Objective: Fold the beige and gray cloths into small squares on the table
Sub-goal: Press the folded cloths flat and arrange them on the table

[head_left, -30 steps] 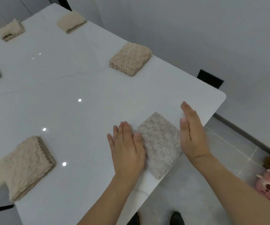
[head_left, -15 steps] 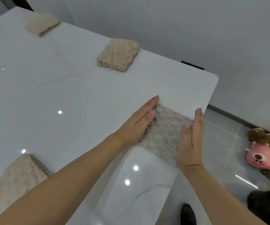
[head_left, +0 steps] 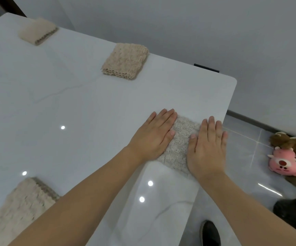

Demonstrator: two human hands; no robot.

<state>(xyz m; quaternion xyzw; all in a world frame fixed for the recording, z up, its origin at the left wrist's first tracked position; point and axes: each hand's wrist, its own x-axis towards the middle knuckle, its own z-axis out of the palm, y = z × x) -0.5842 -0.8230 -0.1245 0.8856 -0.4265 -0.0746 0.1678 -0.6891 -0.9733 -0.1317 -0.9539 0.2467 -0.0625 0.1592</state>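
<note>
A small folded greyish-beige cloth (head_left: 180, 144) lies near the right edge of the white table (head_left: 72, 112). My left hand (head_left: 152, 135) lies flat on its left side, fingers together and stretched out. My right hand (head_left: 206, 148) lies flat on its right side, palm down. Only the middle strip of the cloth shows between them. Neither hand grips anything. Three more folded beige cloths rest on the table: one in the middle far part (head_left: 125, 61), one at the far left (head_left: 38, 32), one at the near left (head_left: 19, 206).
The table's right edge (head_left: 227, 110) runs just past my right hand, with tiled floor below. A pink plush toy (head_left: 284, 163) and a brown one (head_left: 285, 140) lie on the floor at right. A dark shoe (head_left: 210, 234) shows near the bottom.
Both hands turned from edge-on beside the cloth to flat, palms down, on top of it. The view shifted slightly; the cloth stayed in place.
</note>
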